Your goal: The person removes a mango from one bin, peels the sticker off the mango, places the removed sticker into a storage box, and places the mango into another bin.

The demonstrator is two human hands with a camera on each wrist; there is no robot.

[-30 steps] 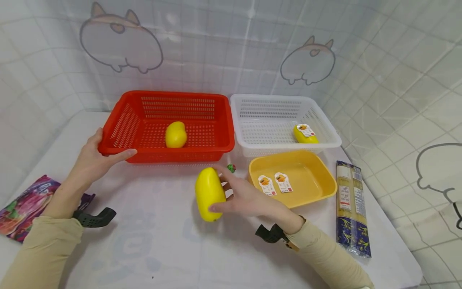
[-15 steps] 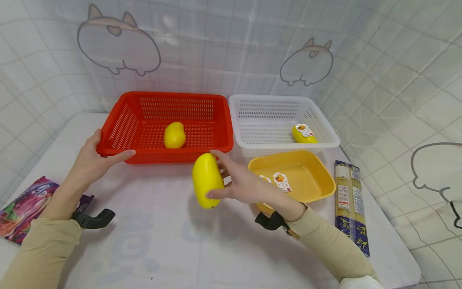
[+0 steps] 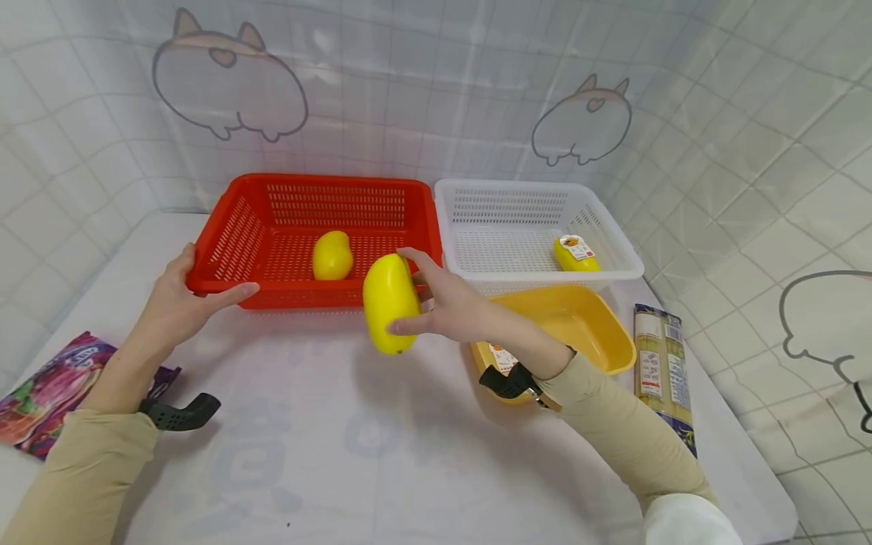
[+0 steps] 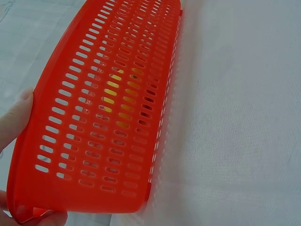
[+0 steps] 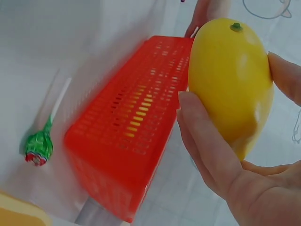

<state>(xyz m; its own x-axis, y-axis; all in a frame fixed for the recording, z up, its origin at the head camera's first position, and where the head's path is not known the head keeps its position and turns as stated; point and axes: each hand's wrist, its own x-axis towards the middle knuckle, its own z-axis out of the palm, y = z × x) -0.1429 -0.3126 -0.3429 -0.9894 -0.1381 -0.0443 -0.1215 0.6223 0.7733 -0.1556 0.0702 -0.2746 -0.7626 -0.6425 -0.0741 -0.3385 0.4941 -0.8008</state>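
My right hand [image 3: 453,303] grips a yellow mango [image 3: 390,303] between thumb and fingers, raised in front of the red basket [image 3: 293,294]. In the right wrist view the mango's green stem end points up, with the fingertips on both its sides. The left hand [image 3: 179,306] holds the red basket's near left corner, its thumb along the front rim. Its fingers are partly hidden behind the basket. Another mango [image 3: 332,256] lies inside that basket and shows through the slots in the left wrist view.
Right of the red basket stands a white basket [image 3: 531,277] holding a labelled mango [image 3: 567,260]. A yellow tub [image 3: 586,333] with stickers sits partly under the right forearm. A lollipop [image 5: 38,148] lies nearby. Packaged noodles [image 3: 659,363] are at right, a purple bag [image 3: 57,386] at left.
My right hand has lifted the mango up and forward, nearer the red basket's front rim. The left hand has stayed at the basket's corner.
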